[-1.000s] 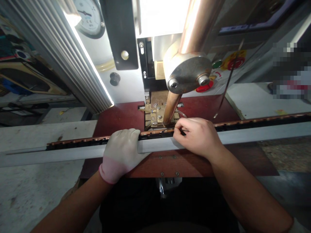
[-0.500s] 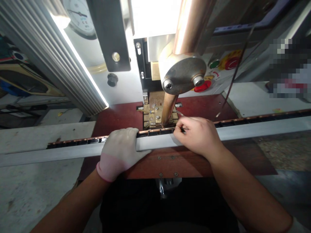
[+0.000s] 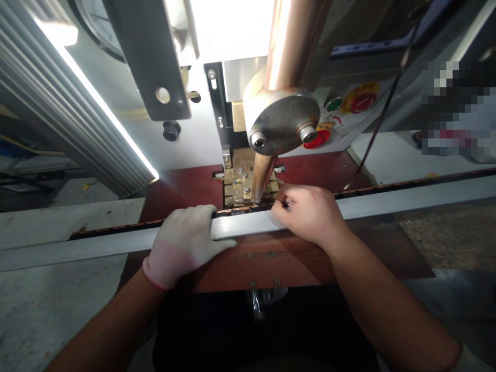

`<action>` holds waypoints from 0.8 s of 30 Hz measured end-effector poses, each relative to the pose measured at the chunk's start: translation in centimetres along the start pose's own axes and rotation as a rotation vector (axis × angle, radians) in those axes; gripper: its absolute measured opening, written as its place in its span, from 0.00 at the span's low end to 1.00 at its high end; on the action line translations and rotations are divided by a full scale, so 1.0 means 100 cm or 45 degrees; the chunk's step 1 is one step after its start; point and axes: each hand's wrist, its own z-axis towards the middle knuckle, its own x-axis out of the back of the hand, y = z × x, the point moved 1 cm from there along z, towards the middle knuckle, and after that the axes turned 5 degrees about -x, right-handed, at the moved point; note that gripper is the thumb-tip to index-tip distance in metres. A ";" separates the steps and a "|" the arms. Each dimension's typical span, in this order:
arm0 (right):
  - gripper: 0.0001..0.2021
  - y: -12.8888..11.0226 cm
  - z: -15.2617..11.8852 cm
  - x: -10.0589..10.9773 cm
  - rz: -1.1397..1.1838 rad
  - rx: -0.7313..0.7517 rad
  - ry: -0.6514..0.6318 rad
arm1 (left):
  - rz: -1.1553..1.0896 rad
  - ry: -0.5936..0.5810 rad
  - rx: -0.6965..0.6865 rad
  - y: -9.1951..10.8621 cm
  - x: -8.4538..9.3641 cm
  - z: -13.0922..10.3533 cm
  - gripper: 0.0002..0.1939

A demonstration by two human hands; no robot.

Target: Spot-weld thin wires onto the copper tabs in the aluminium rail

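Observation:
A long grey metal bar (image 3: 244, 226) runs across the whole view, with a copper-coloured strip with black parts (image 3: 127, 226) along its far edge. My left hand (image 3: 186, 243), in a white glove with a pink cuff, is wrapped over the bar left of centre, thumb on the near side. My bare right hand (image 3: 310, 212) rests on the bar right of centre, thumb and forefinger pinched at the strip; what lies between them is too small to name. Between my hands, a copper rod (image 3: 263, 175) points down at a brass fixture (image 3: 240, 181) behind the bar.
A dark red board (image 3: 228, 266) lies under the bar. Above the fixture hangs a round metal clamp block (image 3: 284, 124). Red emergency buttons (image 3: 363, 103) are at the right, a ribbed metal column (image 3: 77, 103) at the left. A thin rod (image 3: 382, 116) slants down behind the bar.
The view has shifted slightly, so the machine appears a little further left. The bar looks tilted towards me, with more of its grey face and less of the strip showing. Both hands keep their places on it.

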 end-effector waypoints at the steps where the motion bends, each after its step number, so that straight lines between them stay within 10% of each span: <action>1: 0.08 0.000 0.001 0.000 -0.001 -0.006 -0.012 | -0.008 -0.002 0.000 0.000 0.000 0.001 0.29; 24: 0.08 0.001 0.001 0.000 0.103 0.000 -0.008 | -0.106 -0.002 0.075 -0.026 0.002 -0.015 0.35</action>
